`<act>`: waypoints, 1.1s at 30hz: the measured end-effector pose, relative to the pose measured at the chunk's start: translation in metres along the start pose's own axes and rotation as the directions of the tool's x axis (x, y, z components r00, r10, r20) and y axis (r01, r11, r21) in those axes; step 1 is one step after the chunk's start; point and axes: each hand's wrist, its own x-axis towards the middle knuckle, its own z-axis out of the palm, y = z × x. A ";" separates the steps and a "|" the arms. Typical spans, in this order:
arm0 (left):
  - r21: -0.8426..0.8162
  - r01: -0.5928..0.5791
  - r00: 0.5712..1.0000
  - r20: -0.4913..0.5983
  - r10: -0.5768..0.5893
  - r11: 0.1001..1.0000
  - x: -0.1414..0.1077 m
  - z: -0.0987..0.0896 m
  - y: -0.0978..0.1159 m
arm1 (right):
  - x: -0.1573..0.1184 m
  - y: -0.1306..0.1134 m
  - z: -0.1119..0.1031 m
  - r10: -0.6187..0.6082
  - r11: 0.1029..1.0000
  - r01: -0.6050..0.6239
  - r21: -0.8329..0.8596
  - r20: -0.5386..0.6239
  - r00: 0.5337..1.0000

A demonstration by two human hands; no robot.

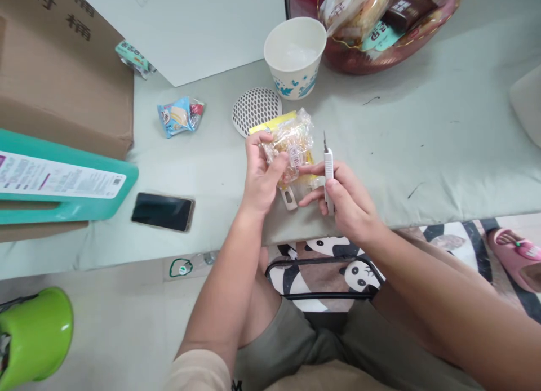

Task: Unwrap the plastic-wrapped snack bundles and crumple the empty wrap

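Observation:
My left hand [265, 174] grips a crinkled clear plastic wrapper [291, 143], its thumb pressed on top; what is inside is hard to make out. Yellow packaging [274, 122] shows behind and below it. In my right hand [344, 196] is a small white utility knife [328, 174], held upright with its thin blade pointing away from me. Two fingers of that hand stretch toward the wrapper. Under the packaging, a white perforated paddle-like thing [256, 108] lies on the table, with a slotted handle end [289, 199] showing near my hands.
A paper cup [296, 56] stands just beyond my hands, and a red bowl of packaged snacks [363, 64] behind it. To the left lie a phone [163, 212], a blue snack packet [177, 118], a green plastic holder [122, 171] and a cardboard box [63, 81].

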 end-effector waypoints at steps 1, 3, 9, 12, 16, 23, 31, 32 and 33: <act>0.031 -0.019 0.998 0.062 0.017 0.999 0.001 -0.002 -0.001 | 0.000 0.000 0.000 0.006 1.000 -0.006 -0.003 -0.002 1.000; 0.070 -0.058 0.989 0.143 0.048 0.996 0.004 -0.007 -0.005 | 0.001 -0.001 0.000 0.013 1.000 -0.013 -0.003 -0.004 1.000; 0.121 -0.117 0.989 0.106 0.104 0.986 0.007 -0.011 -0.014 | 0.004 0.000 -0.002 0.032 0.998 -0.029 0.054 -0.048 0.998; 0.190 -0.209 0.972 0.145 0.183 0.959 0.014 -0.020 -0.022 | 0.005 -0.002 -0.002 0.117 0.985 -0.108 0.138 -0.059 0.991; 0.342 -0.622 0.719 0.606 0.340 0.704 0.039 -0.045 -0.037 | 0.008 -0.008 0.001 0.295 0.932 -0.290 0.216 0.011 0.956; 0.335 -0.850 0.498 0.763 0.413 0.406 0.060 -0.062 -0.050 | 0.012 -0.015 0.002 0.440 0.869 -0.426 0.251 0.002 0.898; 0.356 -0.819 0.554 0.696 0.458 0.449 0.059 -0.057 -0.046 | 0.007 -0.011 0.003 0.462 0.865 -0.458 0.203 0.029 0.886; 0.366 -0.811 0.567 0.684 0.459 0.457 0.059 -0.057 -0.045 | 0.007 -0.011 0.003 0.470 0.863 -0.466 0.192 0.031 0.882; 0.374 -0.802 0.580 0.672 0.461 0.466 0.059 -0.056 -0.044 | 0.006 -0.010 0.003 0.476 0.862 -0.473 0.183 0.031 0.879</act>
